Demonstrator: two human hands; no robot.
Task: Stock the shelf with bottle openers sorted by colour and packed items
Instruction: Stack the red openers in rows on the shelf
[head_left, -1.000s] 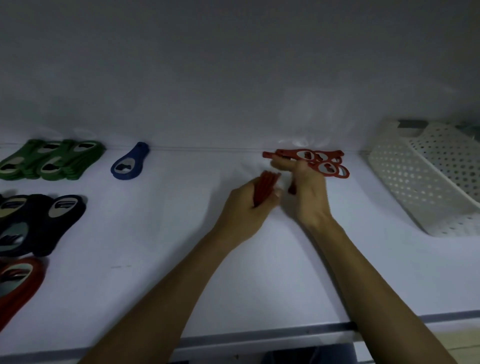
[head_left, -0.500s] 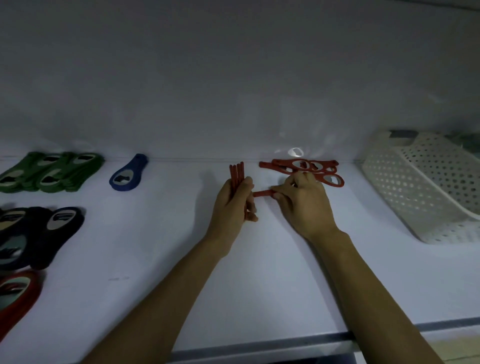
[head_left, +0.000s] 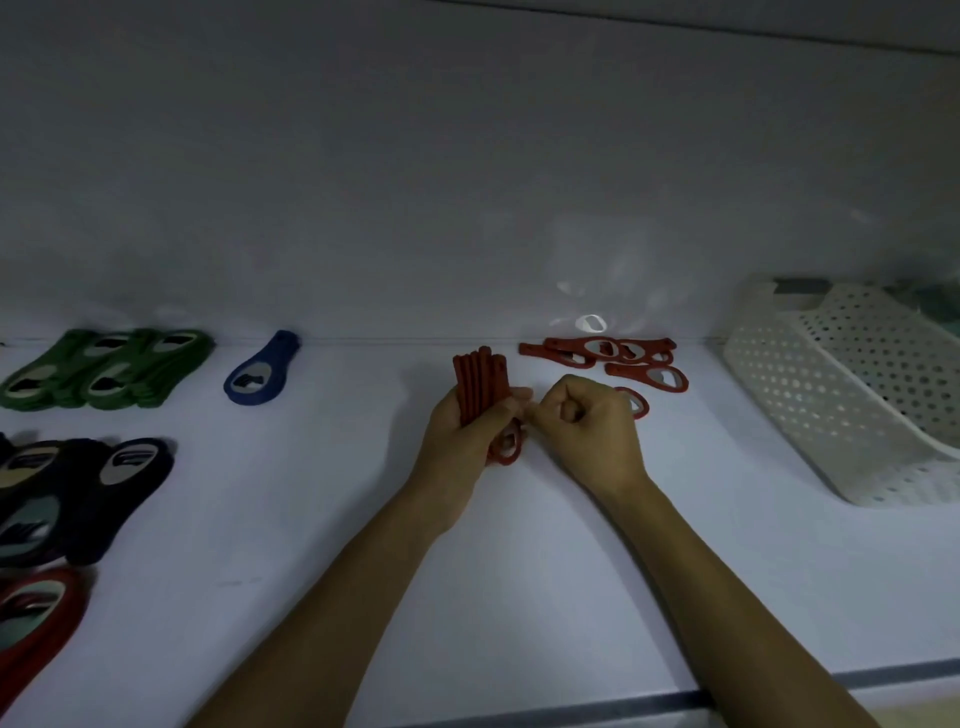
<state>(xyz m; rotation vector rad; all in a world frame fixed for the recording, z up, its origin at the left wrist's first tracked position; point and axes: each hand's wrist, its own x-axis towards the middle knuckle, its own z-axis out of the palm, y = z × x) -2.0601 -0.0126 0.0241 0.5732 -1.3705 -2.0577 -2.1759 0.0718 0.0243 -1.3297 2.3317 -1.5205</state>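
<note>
Fingers (head_left: 514, 404) of the left hand (head_left: 460, 447) were wrapped round a bundle of red openers (head_left: 480, 382). The bundle stood almost upright over the middle of the shelf (head_left: 311, 519), handles pointing to 12 o'clock and ring heads at 6 o'clock under the palm. The right hand (head_left: 589, 439) was just beside it at 3 o'clock. Its fingers (head_left: 550, 413) were clenched, and the tips seemed to pinch the outer side of the same bundle. Whether only one opener was between them, I could not tell. Loose red openers (head_left: 613, 353) lay at 1 o'clock from the hands, near the back wall.

In my judgement the step was to join one opener to the bundle and make the bundle even. To do it well, the left grip should loosen only a little, so the piece slides in flat beside the others, ring on the same end. Then both hands should press the edges level. With a too loose grip the thin pieces could fan out or fall. The green openers (head_left: 104, 369), the blue opener (head_left: 260, 371) and the dark openers (head_left: 78, 488) lay well apart at 9 to 10 o'clock, so the red ones needed their own place, away from the white basket (head_left: 831, 405) at 3 o'clock.
</note>
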